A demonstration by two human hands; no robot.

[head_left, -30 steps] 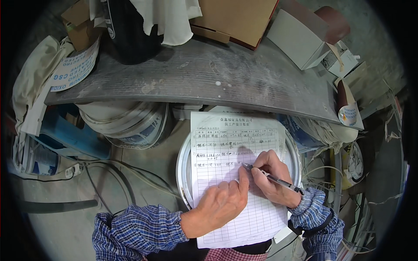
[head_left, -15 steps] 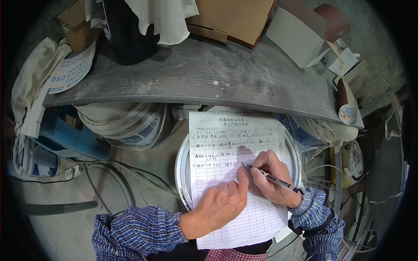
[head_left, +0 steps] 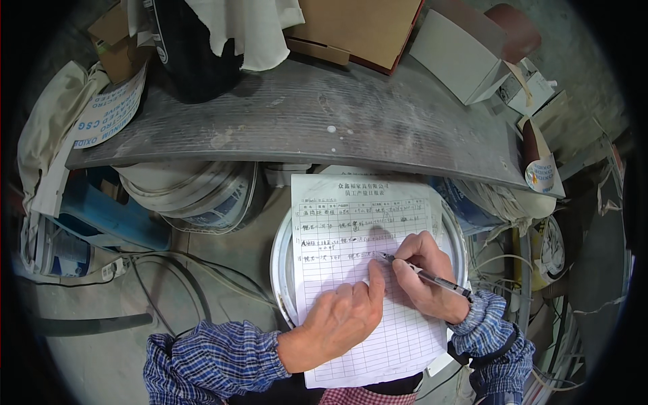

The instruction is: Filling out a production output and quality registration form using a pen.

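A printed form (head_left: 351,317) with ruled rows and handwriting in its upper rows lies on the round white lid of a bucket (head_left: 283,277). Pinched between thumb and fingers, a dark clear-barrelled pen (head_left: 439,280) slants in my right hand (head_left: 426,277). Its tip meets the paper at the lowest written row. My left hand (head_left: 341,317) rests on the sheet, holding nothing; its index finger stretches up close to the pen tip, and the other fingers are loosely bent. Both forearms wear blue checked sleeves.
A dusty grey bench (head_left: 290,115) crosses beyond the form, carrying a black container (head_left: 196,61), a white cloth (head_left: 260,34) and cardboard boxes (head_left: 462,50). Beneath it stand a lidded bucket (head_left: 209,192) and a blue plastic container (head_left: 125,216). Hoses and cables (head_left: 175,283) run across the floor at left.
The pen tip and my right fingers have shifted very slightly to the right along the same row. My left hand stays in place on the sheet.
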